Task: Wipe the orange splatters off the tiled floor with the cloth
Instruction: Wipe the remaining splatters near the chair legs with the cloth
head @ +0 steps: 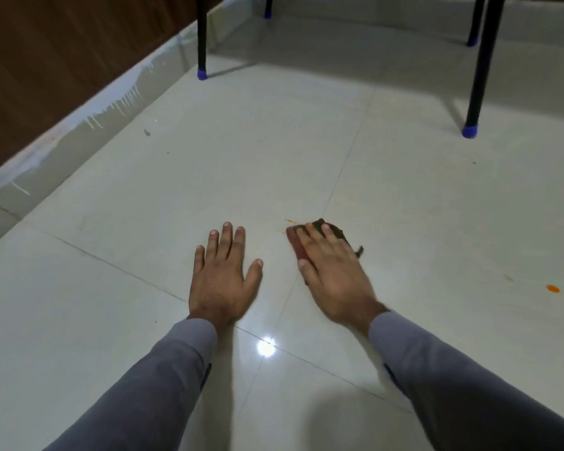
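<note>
Head view: left hand (222, 278) lay flat on the tiled floor (404, 203), fingers (226, 242) straight & spread, holding nothing. Right hand (331, 271) pressed flat on the cloth (295, 244), a dark reddish rag w/ its edge showing left of the hand & a frayed bit at the far side; fingers straight, slightly apart, lying over the cloth, not curled round it. Small orange streak (289, 220) just beyond the cloth's far-left corner. Bigger orange splatter (553, 288) well apart, far right. Grey sleeves on both arms. Black legs w/ blue caps (203, 74) stood further back.
</note>
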